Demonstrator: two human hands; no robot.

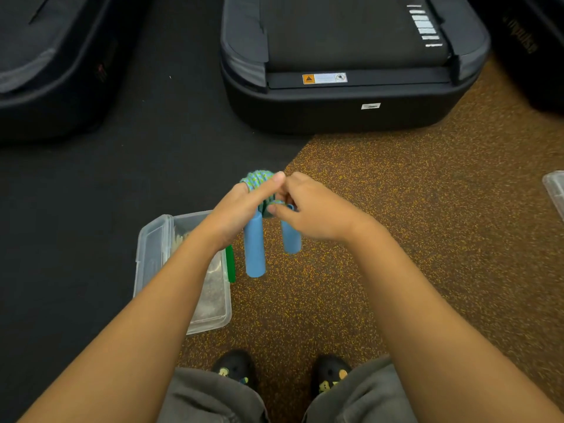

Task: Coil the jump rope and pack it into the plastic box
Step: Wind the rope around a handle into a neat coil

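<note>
The jump rope (255,181) is a green-and-blue braided cord, bunched in loops between my two hands in mid air. Its two light blue handles (254,248) hang down side by side below my fingers. My left hand (241,206) has the cord loops wound over its fingers. My right hand (311,212) pinches the cord by the top of the right handle. The clear plastic box (152,248) lies open on the floor below my left forearm, which hides part of it. A green stick-like item (230,264) lies along the box's right edge.
A black treadmill end (345,96) stands ahead on the floor, another dark machine (52,71) at the left. A clear plastic lid or box (555,187) shows at the right edge. My two black shoes (238,367) stand on the speckled brown floor (427,209).
</note>
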